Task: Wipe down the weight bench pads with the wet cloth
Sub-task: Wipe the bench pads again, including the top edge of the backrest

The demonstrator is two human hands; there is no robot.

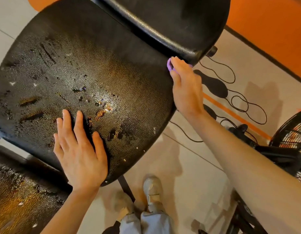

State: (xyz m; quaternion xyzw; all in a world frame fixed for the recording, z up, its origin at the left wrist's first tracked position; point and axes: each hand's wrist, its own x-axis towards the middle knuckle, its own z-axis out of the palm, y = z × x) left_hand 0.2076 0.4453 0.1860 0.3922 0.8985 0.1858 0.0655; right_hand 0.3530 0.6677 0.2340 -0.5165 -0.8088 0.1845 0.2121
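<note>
A large black textured bench pad [82, 65] fills the middle of the view, worn and cracked, with wet sheen and flaking spots. My left hand [80, 154] lies flat on its near edge, fingers spread, holding nothing. My right hand [185, 86] is at the pad's right edge, fingers closed on a small purple cloth [170, 65] pressed into the gap between this pad and a second black pad [171, 22] behind it. Most of the cloth is hidden by my fingers. A third worn pad [19, 196] shows at the lower left.
Black cables [240, 102] loop over the tiled floor to the right, near an orange floor stripe [230, 112]. A fan with a wire grille [294, 135] stands at the right edge. An orange wall [273, 22] lies beyond. My shoes [152, 191] are under the bench frame.
</note>
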